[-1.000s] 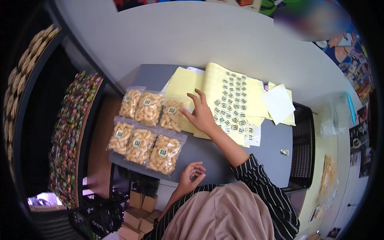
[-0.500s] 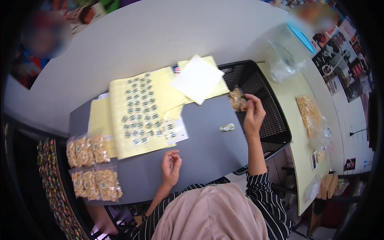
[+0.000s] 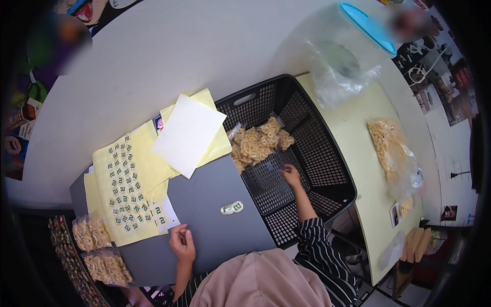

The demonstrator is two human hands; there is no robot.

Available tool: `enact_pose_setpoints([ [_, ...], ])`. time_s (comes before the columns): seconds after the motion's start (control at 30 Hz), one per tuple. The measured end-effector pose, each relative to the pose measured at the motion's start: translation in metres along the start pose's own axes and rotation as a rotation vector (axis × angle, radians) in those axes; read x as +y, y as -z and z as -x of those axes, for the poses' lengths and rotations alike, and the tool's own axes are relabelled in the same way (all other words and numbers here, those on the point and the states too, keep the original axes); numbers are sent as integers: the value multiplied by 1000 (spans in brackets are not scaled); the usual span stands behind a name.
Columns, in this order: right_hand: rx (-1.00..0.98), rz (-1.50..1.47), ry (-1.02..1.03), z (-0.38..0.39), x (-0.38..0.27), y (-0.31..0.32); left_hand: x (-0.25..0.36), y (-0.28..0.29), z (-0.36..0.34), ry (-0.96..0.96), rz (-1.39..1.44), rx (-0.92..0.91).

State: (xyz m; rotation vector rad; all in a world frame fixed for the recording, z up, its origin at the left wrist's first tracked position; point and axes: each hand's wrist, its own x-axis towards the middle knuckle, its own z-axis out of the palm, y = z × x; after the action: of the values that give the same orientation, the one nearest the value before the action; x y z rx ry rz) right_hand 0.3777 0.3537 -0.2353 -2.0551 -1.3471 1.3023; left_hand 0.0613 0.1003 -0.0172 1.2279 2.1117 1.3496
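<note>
My right hand [image 3: 291, 175] reaches down into a black plastic basket [image 3: 327, 153], its fingers slightly parted and nothing visible in them. Beyond its fingertips, several clear bags of pale puffed snacks [image 3: 258, 143] lie heaped at the basket's far left. My left hand [image 3: 182, 243] hovers at the near part of the grey table [image 3: 209, 179], loosely curled with the thumb apart, holding nothing. Next to it is a yellow sheet [image 3: 110, 204] bearing rows of small round stickers. A short strip of round stickers [image 3: 231, 207] lies alone on the grey surface, between my hands.
White paper [image 3: 189, 135] rests on yellow sheets at the far edge. Filled, labelled snack bags [image 3: 105, 266] sit at the near left. On the yellowish right table are a large snack bag [image 3: 391, 153] and a clear tub with a blue lid [image 3: 365, 30].
My view has shifted right, showing more of the basket. The small snack bag near my right hand is no longer by it; that hand is now lower inside the basket. My left hand stays loosely curled.
</note>
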Motion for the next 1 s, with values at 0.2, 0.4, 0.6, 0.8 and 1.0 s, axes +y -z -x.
enact_pose_setpoints([
  [0.2,-96,291,391,-22,-65,-61,-2,-5,4,45,-68,32],
  [0.4,-11,428,541,-55,-79,-109,4,-3,3,92,-101,37],
  [0.6,-15,411,497,-43,-72,-105,6,-5,3,77,-92,58],
  [0.8,-227,-914,233,-27,-46,-56,8,-4,-1,-2,-62,34],
  [1.0,-126,-1242,313,71,-106,33,8,1,-1,46,21,-33],
])
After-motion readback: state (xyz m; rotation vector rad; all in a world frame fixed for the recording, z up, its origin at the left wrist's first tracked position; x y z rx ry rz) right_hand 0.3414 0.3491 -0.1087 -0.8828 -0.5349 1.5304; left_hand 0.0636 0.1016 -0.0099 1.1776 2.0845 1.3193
